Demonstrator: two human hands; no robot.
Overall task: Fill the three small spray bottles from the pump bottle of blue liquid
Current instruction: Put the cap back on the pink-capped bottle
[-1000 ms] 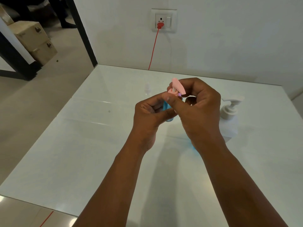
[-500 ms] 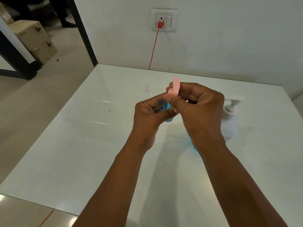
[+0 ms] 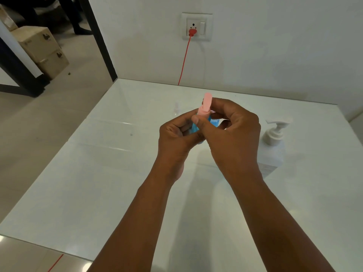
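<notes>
Left hand (image 3: 176, 138) grips body of small spray bottle (image 3: 196, 127), blue liquid inside, held above surface (image 3: 117, 183). Right hand (image 3: 231, 134) pinches its pink spray head (image 3: 206, 106), likely screwing cap on. Judgement: this bottle filled, being closed. Pump bottle (image 3: 274, 142) just right of hands, looks near empty. Other two spray bottles not clearly visible; count done cannot tell.

Pink spray head (image 3: 206, 104); blue spray bottle (image 3: 213, 122); white pump bottle (image 3: 274, 134); red cord (image 3: 183, 61).
</notes>
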